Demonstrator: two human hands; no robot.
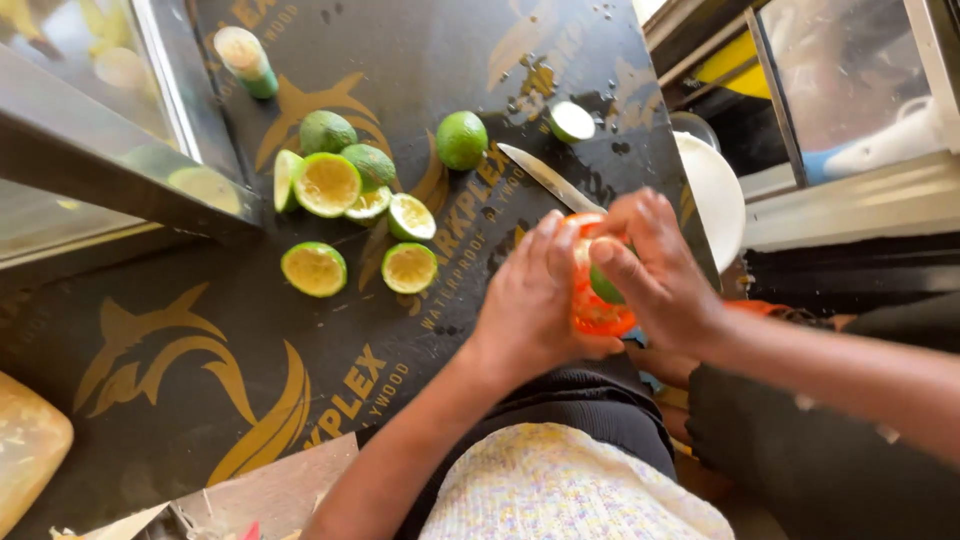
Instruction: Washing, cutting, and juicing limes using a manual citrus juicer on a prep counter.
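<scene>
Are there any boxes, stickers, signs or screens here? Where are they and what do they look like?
No boxes, stickers or screens show.
Printed board: the black sheet under the cut limes, covered with gold lettering and gold swooping animal shapes.
The left hand and right hand hold an orange juicer with a lime half; it has no label.

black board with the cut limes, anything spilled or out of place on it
Yes: droplets of liquid spatter the black printed board near the far edge, and the bare steel knife blade lies loose, pointing into the cut lime halves.
</scene>
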